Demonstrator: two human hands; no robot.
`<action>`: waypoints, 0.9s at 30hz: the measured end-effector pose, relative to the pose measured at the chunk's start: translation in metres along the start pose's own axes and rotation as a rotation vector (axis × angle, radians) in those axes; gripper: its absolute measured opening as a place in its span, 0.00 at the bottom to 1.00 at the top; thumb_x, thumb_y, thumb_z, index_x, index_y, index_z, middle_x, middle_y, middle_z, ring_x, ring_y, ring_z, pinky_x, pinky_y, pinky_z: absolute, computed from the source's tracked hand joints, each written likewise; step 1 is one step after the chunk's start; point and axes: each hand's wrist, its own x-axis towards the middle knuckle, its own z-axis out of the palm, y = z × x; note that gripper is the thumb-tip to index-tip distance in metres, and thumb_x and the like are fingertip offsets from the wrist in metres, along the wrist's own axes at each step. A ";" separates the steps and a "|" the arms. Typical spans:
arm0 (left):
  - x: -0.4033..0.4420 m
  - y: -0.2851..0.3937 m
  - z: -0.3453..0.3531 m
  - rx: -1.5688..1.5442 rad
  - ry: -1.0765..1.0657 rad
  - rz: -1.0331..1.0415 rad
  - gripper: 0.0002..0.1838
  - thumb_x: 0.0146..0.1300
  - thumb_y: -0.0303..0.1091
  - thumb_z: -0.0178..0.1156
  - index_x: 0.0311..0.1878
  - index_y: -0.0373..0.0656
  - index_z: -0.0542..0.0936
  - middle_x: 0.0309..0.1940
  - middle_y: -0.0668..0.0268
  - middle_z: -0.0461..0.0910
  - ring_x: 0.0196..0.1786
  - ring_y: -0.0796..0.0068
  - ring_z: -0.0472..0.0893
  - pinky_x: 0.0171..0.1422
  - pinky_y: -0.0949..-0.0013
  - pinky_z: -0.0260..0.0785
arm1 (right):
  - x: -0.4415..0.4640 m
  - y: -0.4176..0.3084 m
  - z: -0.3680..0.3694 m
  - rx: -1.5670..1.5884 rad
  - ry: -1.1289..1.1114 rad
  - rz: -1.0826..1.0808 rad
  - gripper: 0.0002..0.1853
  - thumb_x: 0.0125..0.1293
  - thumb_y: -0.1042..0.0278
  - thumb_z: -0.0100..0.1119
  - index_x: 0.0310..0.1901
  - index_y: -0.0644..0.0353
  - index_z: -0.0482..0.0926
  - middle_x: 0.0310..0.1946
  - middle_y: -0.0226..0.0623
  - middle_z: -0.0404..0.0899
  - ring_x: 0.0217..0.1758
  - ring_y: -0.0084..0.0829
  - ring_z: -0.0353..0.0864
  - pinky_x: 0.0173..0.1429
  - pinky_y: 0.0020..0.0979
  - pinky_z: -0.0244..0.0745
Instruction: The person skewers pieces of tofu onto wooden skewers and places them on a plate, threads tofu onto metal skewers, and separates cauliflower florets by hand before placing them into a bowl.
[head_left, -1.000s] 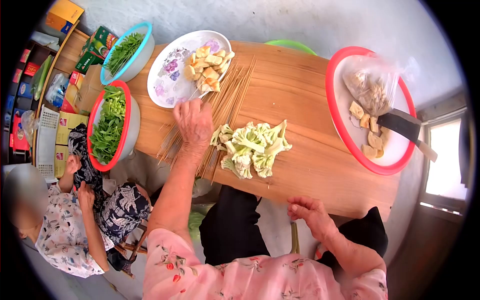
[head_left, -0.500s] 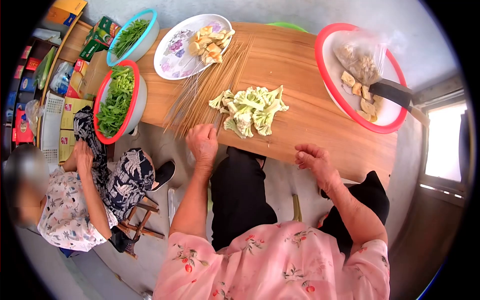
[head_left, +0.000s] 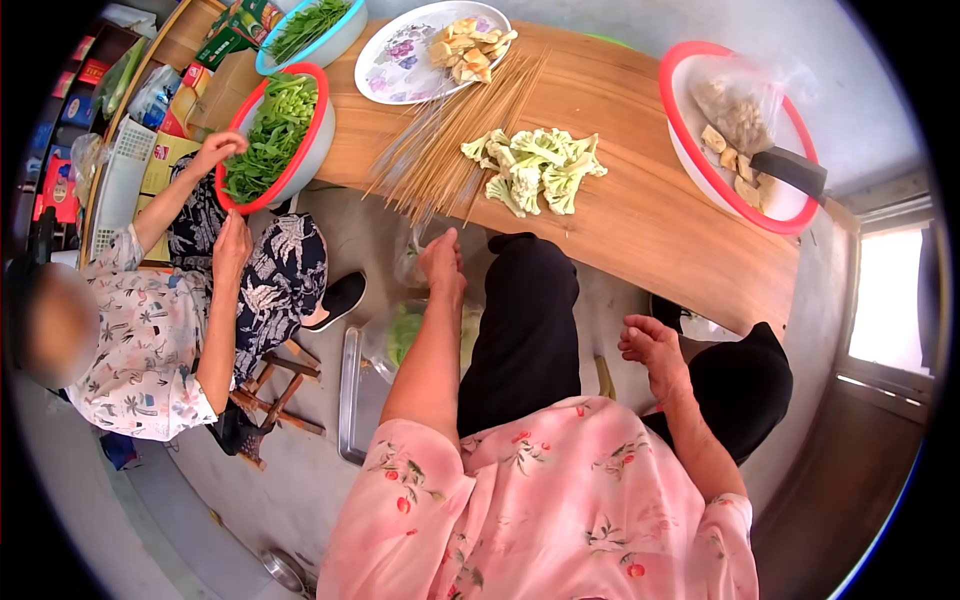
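Note:
My left hand is just off the near edge of the wooden table, its fingers curled closed. Whatever it may hold is hidden. Thin wooden skewers lie in a loose bundle beyond it, some ends sticking out past the edge. Below the hand, clear plastic with something green shows beside my leg. My right hand hovers over my lap, fingers loosely bent and apart, with nothing visible in them. Cut cauliflower florets are heaped on the table between and beyond my hands.
A flowered plate holds pale brown chunks. At right, a red-rimmed basin contains a bag, more pieces and a cleaver. Another person sits at left, hands by a red-rimmed basin of greens. A metal tray is below.
The view has shifted, so the table sits higher. My left hand has drawn back from the skewers and the table edge; my right hand is lower. The other person's hands have come up to the greens basin.

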 end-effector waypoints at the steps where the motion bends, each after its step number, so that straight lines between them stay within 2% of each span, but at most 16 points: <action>1: 0.002 -0.001 0.002 -0.003 0.002 0.000 0.09 0.53 0.34 0.63 0.35 0.39 0.78 0.20 0.73 0.72 0.20 0.83 0.68 0.22 0.79 0.59 | -0.004 0.006 0.001 0.015 0.017 0.035 0.14 0.62 0.71 0.54 0.48 0.68 0.74 0.32 0.33 0.77 0.33 0.24 0.77 0.39 0.25 0.73; 6: 0.012 0.002 0.018 -0.203 0.065 0.022 0.08 0.51 0.30 0.65 0.33 0.40 0.78 0.20 0.72 0.72 0.17 0.84 0.66 0.18 0.81 0.54 | -0.007 0.026 -0.003 0.025 0.033 0.064 0.14 0.62 0.71 0.54 0.47 0.67 0.74 0.32 0.34 0.78 0.32 0.25 0.78 0.37 0.25 0.73; 10: 0.019 0.006 0.026 -0.194 0.056 0.029 0.08 0.50 0.29 0.65 0.33 0.38 0.77 0.19 0.71 0.73 0.18 0.84 0.67 0.18 0.81 0.54 | 0.000 0.030 -0.007 0.014 0.046 0.065 0.11 0.62 0.70 0.54 0.46 0.63 0.75 0.31 0.33 0.78 0.32 0.26 0.79 0.36 0.26 0.75; 19: 0.030 0.008 0.029 -0.185 0.178 0.068 0.07 0.48 0.25 0.66 0.26 0.35 0.76 0.19 0.66 0.75 0.19 0.78 0.69 0.24 0.77 0.62 | 0.007 0.036 -0.010 0.025 0.083 0.084 0.12 0.62 0.71 0.54 0.46 0.63 0.75 0.30 0.33 0.78 0.31 0.26 0.79 0.35 0.26 0.75; 22: 0.016 0.012 0.028 -0.192 0.178 -0.018 0.07 0.48 0.27 0.65 0.24 0.38 0.75 0.19 0.67 0.74 0.19 0.79 0.70 0.24 0.78 0.61 | 0.009 0.038 -0.011 0.040 0.111 0.083 0.12 0.61 0.71 0.55 0.46 0.66 0.75 0.30 0.34 0.77 0.29 0.25 0.78 0.34 0.25 0.73; 27: -0.002 0.002 0.004 -0.190 0.060 -0.172 0.06 0.48 0.31 0.65 0.26 0.46 0.76 0.19 0.72 0.74 0.19 0.82 0.70 0.24 0.79 0.62 | 0.009 0.036 -0.010 0.046 0.105 0.079 0.12 0.61 0.71 0.55 0.45 0.66 0.75 0.30 0.34 0.78 0.29 0.25 0.78 0.34 0.25 0.73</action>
